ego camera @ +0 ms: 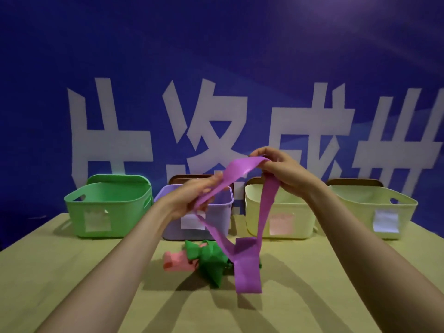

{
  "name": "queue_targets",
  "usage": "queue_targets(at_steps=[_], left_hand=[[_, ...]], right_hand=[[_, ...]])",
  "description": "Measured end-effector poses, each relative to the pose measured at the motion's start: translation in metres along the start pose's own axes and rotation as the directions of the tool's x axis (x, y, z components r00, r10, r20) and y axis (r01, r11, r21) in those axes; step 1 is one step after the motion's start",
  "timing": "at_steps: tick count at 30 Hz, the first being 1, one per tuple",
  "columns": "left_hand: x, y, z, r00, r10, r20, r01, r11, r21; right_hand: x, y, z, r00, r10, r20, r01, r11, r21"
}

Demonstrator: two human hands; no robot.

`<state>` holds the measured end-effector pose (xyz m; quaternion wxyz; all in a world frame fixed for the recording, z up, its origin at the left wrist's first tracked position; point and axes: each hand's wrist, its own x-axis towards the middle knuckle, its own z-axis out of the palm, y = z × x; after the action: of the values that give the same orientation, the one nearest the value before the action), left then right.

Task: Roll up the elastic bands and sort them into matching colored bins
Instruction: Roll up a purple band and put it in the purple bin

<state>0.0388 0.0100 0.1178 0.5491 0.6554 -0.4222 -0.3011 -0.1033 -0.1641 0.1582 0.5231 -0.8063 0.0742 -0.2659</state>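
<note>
- Head view: the purple band (243, 169) was held up at centre frame, and its loose ends trailed down to the table (72, 272).
- The right hand (286, 174) pinched the band's top fold with its fingers pressed together.
- The left hand (194, 195), blurred, gripped a lower strand.
- The green band (211, 260) and pink band (176, 261) lay bunched below centre, touching.
- The green bin (108, 207), purple bin (218, 219) and two pale yellow bins (300, 219) stood in a row behind.

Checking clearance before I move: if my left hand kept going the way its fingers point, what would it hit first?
Probably the far rim of the purple bin: the left hand, holding the purple band, points forward and rightward over it. Depth is unclear.
</note>
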Motion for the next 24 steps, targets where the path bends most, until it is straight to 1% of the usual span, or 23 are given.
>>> queue_targets(at_steps=[2,3,6,7,10,11,13,14,15,17,19,20,21,22,23,24], left_hand=[[-0.003,0.001,0.006,0.995,-0.010,0.101,0.005,0.999,0.052],[-0.001,0.001,0.009,0.993,0.006,0.116,-0.010,1.000,0.027],[0.003,0.004,0.022,0.993,0.086,0.078,-0.072,0.985,-0.159],[0.005,0.004,0.025,0.994,0.099,0.048,-0.092,0.986,-0.140],[0.011,0.003,0.032,0.989,0.139,-0.057,-0.130,0.982,0.137],[0.013,0.004,0.033,0.982,0.167,-0.092,-0.153,0.978,0.142],[0.014,0.010,0.032,0.960,0.189,-0.208,-0.197,0.980,-0.021],[0.015,0.012,0.031,0.940,0.181,-0.289,-0.218,0.970,-0.104],[0.017,0.012,0.028,0.920,0.161,-0.356,-0.230,0.960,-0.162],[0.021,0.007,0.024,0.909,0.104,-0.404,-0.223,0.940,-0.259],[0.023,-0.010,0.020,0.916,0.034,-0.399,-0.175,0.931,-0.322],[0.024,-0.021,0.017,0.913,-0.026,-0.406,-0.143,0.914,-0.379],[0.025,-0.032,0.012,0.904,-0.107,-0.415,-0.107,0.881,-0.461],[0.026,-0.043,0.006,0.887,-0.193,-0.419,-0.071,0.841,-0.537],[0.027,-0.056,0.001,0.869,-0.261,-0.421,-0.040,0.811,-0.584],[0.029,-0.071,-0.003,0.852,-0.307,-0.424,-0.004,0.806,-0.592]], right_hand=[[0.004,-0.001,0.003,1.000,-0.024,-0.001,0.024,0.999,-0.022],[0.007,-0.001,0.006,1.000,-0.024,-0.005,0.024,0.999,-0.046],[0.012,0.002,0.017,0.999,0.001,-0.038,-0.007,0.989,-0.151],[0.013,0.003,0.020,0.999,0.004,-0.051,-0.013,0.984,-0.177],[0.015,0.006,0.022,0.996,-0.013,-0.090,-0.010,0.969,-0.246],[0.014,0.007,0.020,0.995,-0.022,-0.093,0.000,0.974,-0.227],[0.013,0.012,0.014,0.997,-0.027,-0.074,0.014,0.986,-0.168],[0.012,0.018,0.013,0.998,-0.023,-0.059,0.011,0.979,-0.204],[0.012,0.029,0.014,0.999,-0.015,-0.049,-0.001,0.951,-0.309],[0.007,0.063,0.015,0.998,0.052,-0.047,-0.070,0.821,-0.566],[-0.001,0.104,0.016,0.980,0.183,-0.072,-0.177,0.657,-0.733],[-0.008,0.122,0.015,0.960,0.270,-0.074,-0.225,0.584,-0.780],[-0.016,0.137,0.014,0.927,0.368,-0.069,-0.293,0.598,-0.746],[-0.024,0.145,0.013,0.884,0.465,-0.043,-0.392,0.690,-0.608],[-0.031,0.150,0.013,0.842,0.540,0.004,-0.497,0.778,-0.386],[-0.038,0.152,0.012,0.821,0.570,0.031,-0.557,0.812,-0.174]])
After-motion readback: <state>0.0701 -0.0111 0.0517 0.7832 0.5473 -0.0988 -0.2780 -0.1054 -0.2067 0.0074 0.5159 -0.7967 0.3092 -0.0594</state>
